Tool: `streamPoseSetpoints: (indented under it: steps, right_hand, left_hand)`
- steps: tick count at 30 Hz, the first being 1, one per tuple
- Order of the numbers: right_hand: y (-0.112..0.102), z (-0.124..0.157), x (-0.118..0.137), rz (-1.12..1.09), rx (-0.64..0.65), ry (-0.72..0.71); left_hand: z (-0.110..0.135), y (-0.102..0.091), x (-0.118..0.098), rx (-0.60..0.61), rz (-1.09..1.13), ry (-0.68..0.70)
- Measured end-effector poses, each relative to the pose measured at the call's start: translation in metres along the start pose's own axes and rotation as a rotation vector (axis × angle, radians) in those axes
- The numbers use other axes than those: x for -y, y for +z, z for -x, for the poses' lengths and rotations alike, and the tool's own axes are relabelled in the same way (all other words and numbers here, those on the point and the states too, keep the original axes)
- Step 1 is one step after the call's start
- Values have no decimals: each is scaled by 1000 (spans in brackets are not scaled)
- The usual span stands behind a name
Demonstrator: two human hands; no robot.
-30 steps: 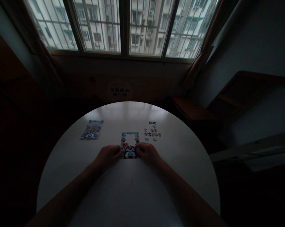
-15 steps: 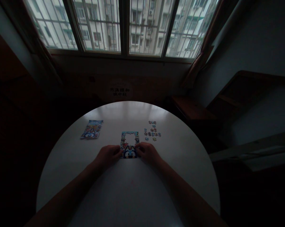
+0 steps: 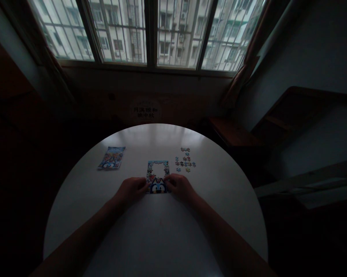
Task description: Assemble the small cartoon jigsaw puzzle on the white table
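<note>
white table (image 3: 158, 234), half-curled hands (image 3: 132, 187) (image 3: 180, 184) against both sides of the puzzle (image 3: 158, 187)

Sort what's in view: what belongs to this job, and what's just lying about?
Job:
puzzle with a gap, left hand and right hand at its edges
loose pieces
printed packet, probably: its picture resembles the puzzle's
table underneath

Just about:
window
curtains
wooden furniture

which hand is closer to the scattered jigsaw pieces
Right. The right hand is on the near side of the scattered jigsaw pieces; the left hand is farther off, at the left edge of the partly assembled jigsaw.
</note>
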State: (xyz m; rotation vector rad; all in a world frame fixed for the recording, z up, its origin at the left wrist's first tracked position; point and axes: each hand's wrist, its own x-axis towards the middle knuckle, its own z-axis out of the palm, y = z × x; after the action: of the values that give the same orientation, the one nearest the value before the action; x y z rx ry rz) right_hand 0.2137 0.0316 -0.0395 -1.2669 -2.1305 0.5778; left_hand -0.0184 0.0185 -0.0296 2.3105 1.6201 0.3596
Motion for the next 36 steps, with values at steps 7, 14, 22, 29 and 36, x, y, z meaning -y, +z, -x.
streamPoseSetpoints:
  steps: [7,14,22,29,36]
  right_hand:
    - [0,0,-1,-3,-2,9]
    - [1,0,-3,-4,0,-16]
    - [0,-1,-2,12,16,-12]
    - [1,0,-2,8,11,2]
    - [0,0,0,-1,3,-1]
  left_hand:
    - [0,0,-2,-2,14,-25]
    - [-1,2,1,-2,13,-9]
    - [-1,1,0,-7,5,0]
    - [-2,3,3,-6,1,11]
    - [0,1,1,-8,19,-5]
